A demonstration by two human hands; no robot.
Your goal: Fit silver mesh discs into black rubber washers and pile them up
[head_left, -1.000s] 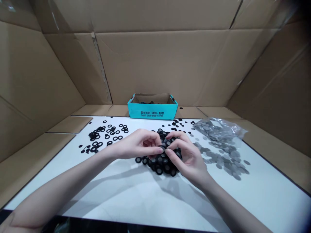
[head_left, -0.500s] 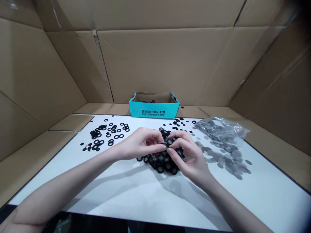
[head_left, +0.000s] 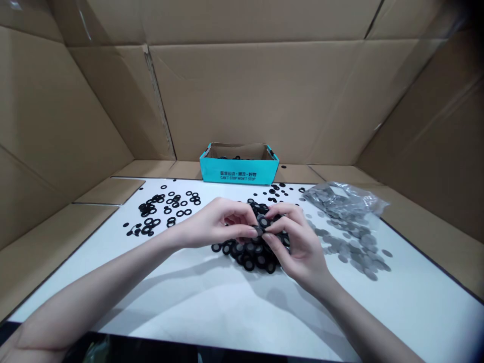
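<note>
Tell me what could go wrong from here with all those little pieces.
The small dark piece at the fingertips of the left hand and right hand might slip and get lost in the black pile beneath. The loose grey discs beside the plastic bag could scatter if the right arm brushes them.

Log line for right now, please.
left hand: pinching small dark ring | right hand: fingertips at same ring | below: black ring pile
</note>
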